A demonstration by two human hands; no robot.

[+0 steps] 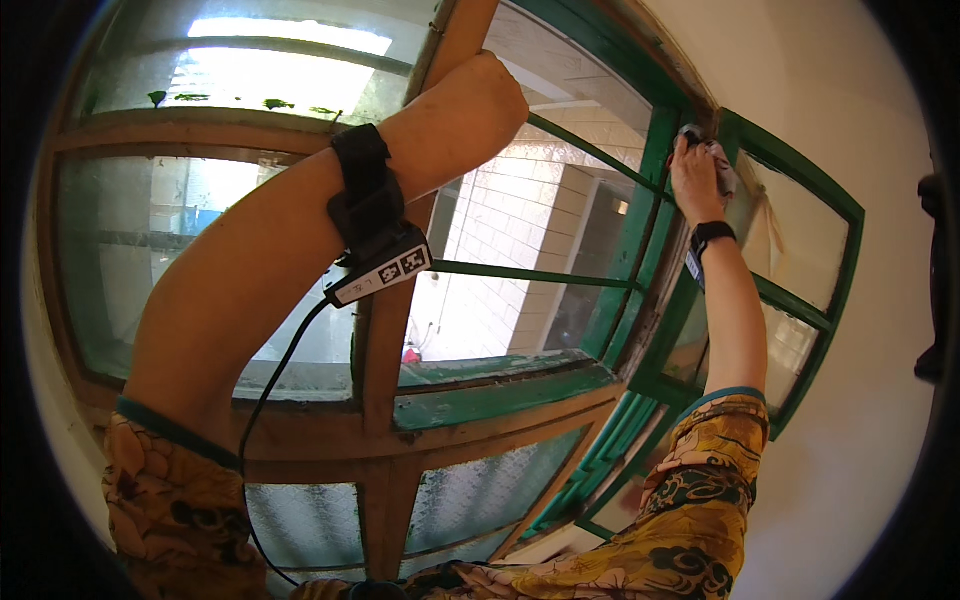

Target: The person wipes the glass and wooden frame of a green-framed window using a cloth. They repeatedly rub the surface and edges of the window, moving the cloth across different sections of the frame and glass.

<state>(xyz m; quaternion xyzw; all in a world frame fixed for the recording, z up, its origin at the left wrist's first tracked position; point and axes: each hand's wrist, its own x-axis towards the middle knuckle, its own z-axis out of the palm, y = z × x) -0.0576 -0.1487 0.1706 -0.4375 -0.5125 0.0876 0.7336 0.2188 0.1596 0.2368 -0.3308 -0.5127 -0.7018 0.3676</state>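
My right hand [696,176] is raised to the upper right and holds a crumpled grey-pink cloth [726,171]. It presses the cloth against the green-painted window frame, near where the open casement sash [846,225] joins it. My left hand [487,97] is lifted in front of the brown wooden window post [463,37]. Only its back shows, bent at the far end; the fingers are hidden, so what they touch cannot be told. The green window sill rail [502,399] runs below the opening.
A strapped sensor box [382,266] with a black cable [259,412] hangs from my left forearm. Glass panes [202,202] stand at the left, with frosted panes [487,495] lower down. Beyond the opening is a tiled wall [499,232]. A pale wall [862,465] lies right.
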